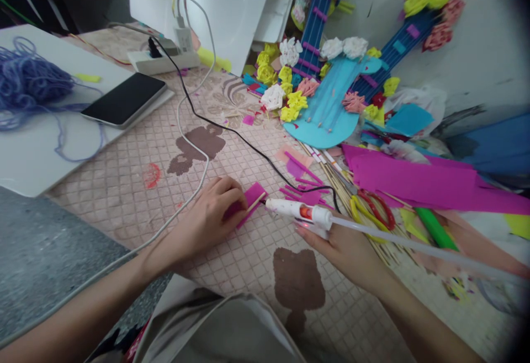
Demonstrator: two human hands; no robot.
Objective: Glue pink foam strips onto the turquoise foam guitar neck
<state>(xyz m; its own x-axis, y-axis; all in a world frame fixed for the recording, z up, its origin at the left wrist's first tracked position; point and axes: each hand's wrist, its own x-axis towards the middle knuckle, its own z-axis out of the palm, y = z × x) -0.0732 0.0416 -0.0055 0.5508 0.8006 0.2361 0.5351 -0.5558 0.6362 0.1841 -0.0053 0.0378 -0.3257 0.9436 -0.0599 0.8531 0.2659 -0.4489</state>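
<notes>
In the head view, a pink piece of craft foam is pinned to the patterned floor mat by the left hand. Its fingers are curled together over the near edge of the piece. A thin wooden stick lies across the piece, its free end pointing right.

A white glue gun is held by the right hand, which is closed round the grip from below. The nozzle is brought just beside the end of the stick — whether it touches cannot be told. A clear glue rod trails out behind the gun, and a black cord runs from it up to the power strip.

As a judgement, the gluing would be done best if a small bead were laid where stick and foam meet. The left fingertips should be kept back from the nozzle, and the cord kept slack so the gun is not tugged off line.

Around the hands, loose pink strips and scissors are seen near the gun, with large pink sheets beyond. Paper guitars trimmed with paper flowers are propped against the wall. A phone and blue yarn rest on a white board to the left — well apart from the work.
</notes>
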